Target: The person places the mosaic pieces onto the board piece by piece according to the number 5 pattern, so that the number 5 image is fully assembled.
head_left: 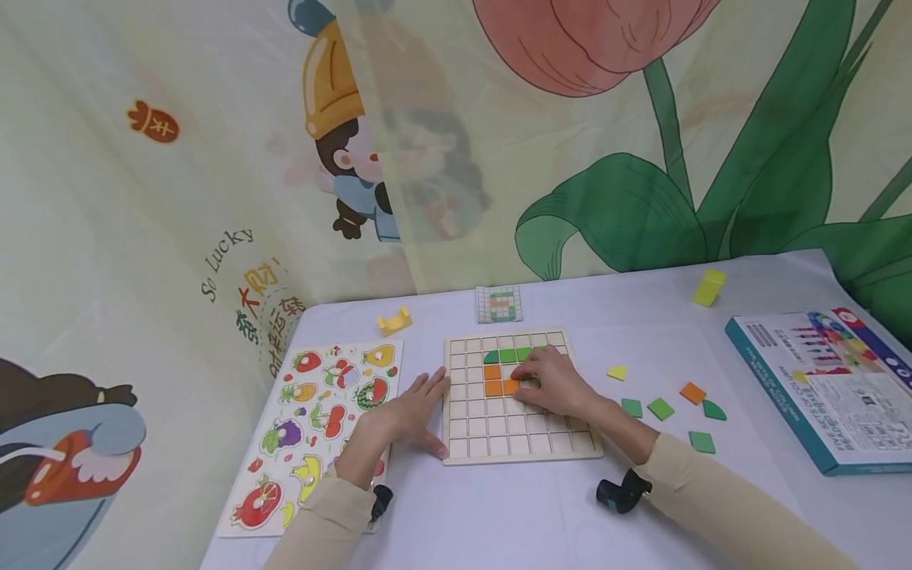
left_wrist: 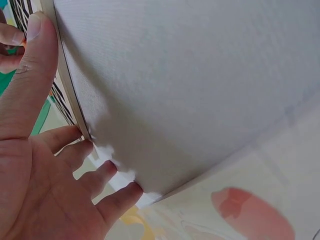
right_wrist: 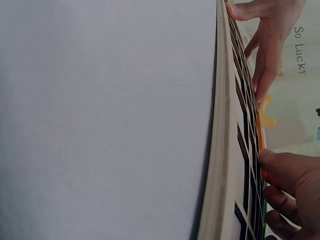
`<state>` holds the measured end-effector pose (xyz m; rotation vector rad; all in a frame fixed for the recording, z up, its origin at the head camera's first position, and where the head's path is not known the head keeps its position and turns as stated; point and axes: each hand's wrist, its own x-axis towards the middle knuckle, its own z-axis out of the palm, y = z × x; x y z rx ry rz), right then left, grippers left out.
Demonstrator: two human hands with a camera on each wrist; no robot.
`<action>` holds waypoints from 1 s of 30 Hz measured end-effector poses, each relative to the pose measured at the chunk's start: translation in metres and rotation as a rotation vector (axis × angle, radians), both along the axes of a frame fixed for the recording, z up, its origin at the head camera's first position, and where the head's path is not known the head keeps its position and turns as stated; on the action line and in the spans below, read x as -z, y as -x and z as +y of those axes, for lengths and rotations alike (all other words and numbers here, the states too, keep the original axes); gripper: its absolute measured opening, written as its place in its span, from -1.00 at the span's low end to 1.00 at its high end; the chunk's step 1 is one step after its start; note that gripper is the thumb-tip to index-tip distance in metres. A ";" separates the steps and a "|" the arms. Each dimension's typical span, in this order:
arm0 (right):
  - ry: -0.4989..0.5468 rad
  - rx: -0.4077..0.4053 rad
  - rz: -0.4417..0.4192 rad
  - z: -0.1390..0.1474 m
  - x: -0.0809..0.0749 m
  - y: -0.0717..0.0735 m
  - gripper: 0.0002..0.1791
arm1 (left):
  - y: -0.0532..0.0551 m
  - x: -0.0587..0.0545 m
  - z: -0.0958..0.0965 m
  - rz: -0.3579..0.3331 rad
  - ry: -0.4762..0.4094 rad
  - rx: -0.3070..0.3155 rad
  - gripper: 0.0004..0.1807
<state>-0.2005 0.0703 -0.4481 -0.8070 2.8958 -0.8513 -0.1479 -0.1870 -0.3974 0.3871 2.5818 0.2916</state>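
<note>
A wooden grid board lies on the table. On it sit a green curved piece, green squares and orange squares. My right hand is over the board's middle, pinching an orange square tile between thumb and fingers, low at the grid. My left hand spreads along the board's left side, thumb and fingertips touching its edge. The fingers of the right hand partly hide the tiles in the grid.
Left of the board lies a fruit puzzle. A pattern card and a yellow arch are behind. To the right are loose green tiles, an orange tile, a yellow triangle, a yellow block and a box.
</note>
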 end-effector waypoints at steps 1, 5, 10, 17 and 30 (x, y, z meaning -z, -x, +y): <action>0.002 0.000 -0.005 0.001 0.000 0.000 -0.77 | 0.000 0.000 0.000 -0.001 -0.001 0.000 0.23; 0.012 -0.012 -0.016 0.007 -0.005 0.000 -0.74 | 0.000 0.001 0.000 -0.003 -0.007 -0.001 0.23; 0.034 -0.001 -0.071 0.029 -0.014 0.002 -0.69 | 0.000 0.001 -0.001 -0.007 -0.015 -0.004 0.23; 0.033 0.079 -0.113 0.092 -0.022 0.003 -0.67 | 0.001 0.002 -0.003 -0.001 -0.013 -0.001 0.23; -0.041 0.232 -0.132 0.207 -0.019 -0.022 -0.55 | 0.000 0.000 -0.001 0.000 -0.015 0.001 0.23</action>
